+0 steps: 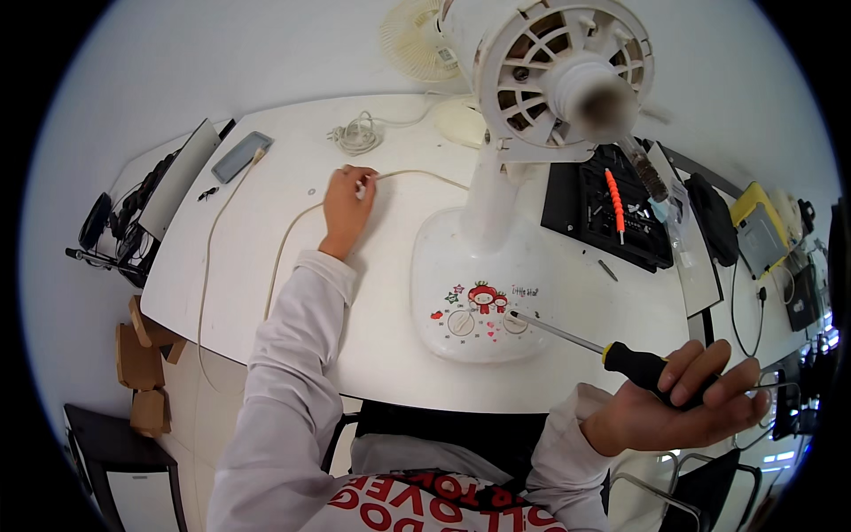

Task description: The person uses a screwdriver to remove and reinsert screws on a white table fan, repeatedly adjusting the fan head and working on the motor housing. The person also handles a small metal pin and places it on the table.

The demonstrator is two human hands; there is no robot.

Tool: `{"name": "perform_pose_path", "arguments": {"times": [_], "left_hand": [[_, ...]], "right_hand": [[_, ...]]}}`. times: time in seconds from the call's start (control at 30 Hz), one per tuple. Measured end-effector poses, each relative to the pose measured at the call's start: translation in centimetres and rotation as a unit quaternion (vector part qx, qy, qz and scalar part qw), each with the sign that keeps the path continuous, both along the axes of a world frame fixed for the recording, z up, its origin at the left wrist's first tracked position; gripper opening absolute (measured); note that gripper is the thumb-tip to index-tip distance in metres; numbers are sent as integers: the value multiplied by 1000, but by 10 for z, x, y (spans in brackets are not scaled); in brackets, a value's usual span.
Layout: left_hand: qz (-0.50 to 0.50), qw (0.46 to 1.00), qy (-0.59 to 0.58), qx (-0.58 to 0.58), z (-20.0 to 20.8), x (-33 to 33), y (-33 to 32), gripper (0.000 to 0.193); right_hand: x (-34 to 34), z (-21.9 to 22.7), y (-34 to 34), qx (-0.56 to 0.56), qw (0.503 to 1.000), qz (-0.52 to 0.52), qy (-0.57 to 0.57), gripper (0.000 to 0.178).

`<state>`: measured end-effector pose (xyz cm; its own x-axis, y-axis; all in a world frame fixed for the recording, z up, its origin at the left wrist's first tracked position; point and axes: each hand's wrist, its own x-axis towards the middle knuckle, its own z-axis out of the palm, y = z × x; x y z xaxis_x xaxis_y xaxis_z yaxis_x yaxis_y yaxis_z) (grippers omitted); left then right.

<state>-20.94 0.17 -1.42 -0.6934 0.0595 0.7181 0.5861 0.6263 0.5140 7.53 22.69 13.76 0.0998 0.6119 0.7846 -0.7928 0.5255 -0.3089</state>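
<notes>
My right hand [687, 395] is closed around the black and yellow handle of a screwdriver [567, 337]. Its shaft points left, with the tip over the fan's base in this view. The white desk fan [492, 191] stands upright with its motor housing [567, 75] exposed, no blades or grille on it. Red cartoon figures and two round knobs mark its base [474, 332]. On the table left of the fan rests my left hand [350, 208], fingers curled beside the pale power cord [417, 174]; what they pinch, if anything, is too small to name.
A black tool case [612, 208] with an orange-handled tool [615, 199] lies to the right. A phone [241, 157], a coiled cord with plug [356, 135] and a small washer [311, 191] lie at the left. Behind stands a round fan grille [417, 40]. Cardboard boxes [142, 359] are on the floor.
</notes>
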Motion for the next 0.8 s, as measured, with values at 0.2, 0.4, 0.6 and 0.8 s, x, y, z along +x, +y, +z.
{"name": "perform_pose_path", "arguments": {"times": [0.2, 0.4, 0.6, 0.8], "left_hand": [[-96, 981, 80, -146, 6, 27, 36, 5], [-84, 968, 126, -199, 9, 30, 33, 9], [-84, 965, 138, -209, 10, 33, 34, 8], [-79, 980, 142, -114, 27, 38, 37, 18]], "right_hand": [[-2, -11, -4, 32, 997, 15, -65, 22], [-7, -14, -11, 63, 987, 53, -136, 28], [-6, -8, -17, 127, 966, 137, -177, 28], [-10, -9, -25, 139, 901, 367, -187, 61]]}}
